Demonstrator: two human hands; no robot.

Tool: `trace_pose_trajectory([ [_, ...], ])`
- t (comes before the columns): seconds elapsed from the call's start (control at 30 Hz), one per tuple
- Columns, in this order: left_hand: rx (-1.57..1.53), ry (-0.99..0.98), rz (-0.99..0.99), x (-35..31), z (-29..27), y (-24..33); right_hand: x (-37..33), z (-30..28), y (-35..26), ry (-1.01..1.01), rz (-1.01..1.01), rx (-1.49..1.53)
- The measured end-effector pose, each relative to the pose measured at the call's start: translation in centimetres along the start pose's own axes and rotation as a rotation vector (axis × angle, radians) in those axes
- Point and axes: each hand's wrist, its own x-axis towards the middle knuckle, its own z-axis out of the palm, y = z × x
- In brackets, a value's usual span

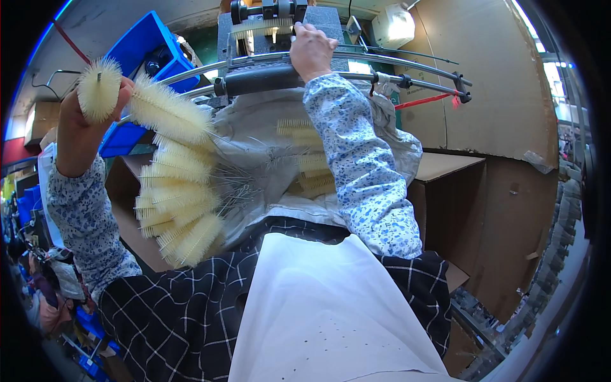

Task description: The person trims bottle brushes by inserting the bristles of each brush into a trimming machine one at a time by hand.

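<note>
At the far left, my left hand (81,135) is closed round a cream bristle brush (100,90), seen end-on. Another bristle brush (167,109) runs rightward from beside its fingers. My right hand (312,52) is up at the machine (277,13), fingers bent and drawn together at the right end of a bristle brush (259,27) lying across it. What these fingers grip is hidden. Below, several cream brushes (181,184) lie fanned on a grey cloth (254,114), wire stems pointing inward. More brushes (315,167) show beside my right forearm.
Metal rails (420,81) and a black roller (264,79) cross in front of the machine. A blue bin (141,48) stands at the far left. Cardboard boxes (452,167) flank the cloth, and a tall cardboard sheet (484,76) rises at the right. A lamp (396,27) shines behind.
</note>
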Motion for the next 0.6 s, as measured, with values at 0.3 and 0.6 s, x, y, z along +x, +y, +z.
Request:
trace_pose_trajectory([
  [0.3, 0.041, 0.008, -0.013, -1.5, -1.1, -1.8, 0.5, -0.8, 7.7, 0.076, -0.035, -0.035],
  [0.6, 0.019, 0.071, -0.004, -2.6, -1.3, -2.1, 3.9, -3.1, 16.6, -0.116, -0.036, 0.083],
])
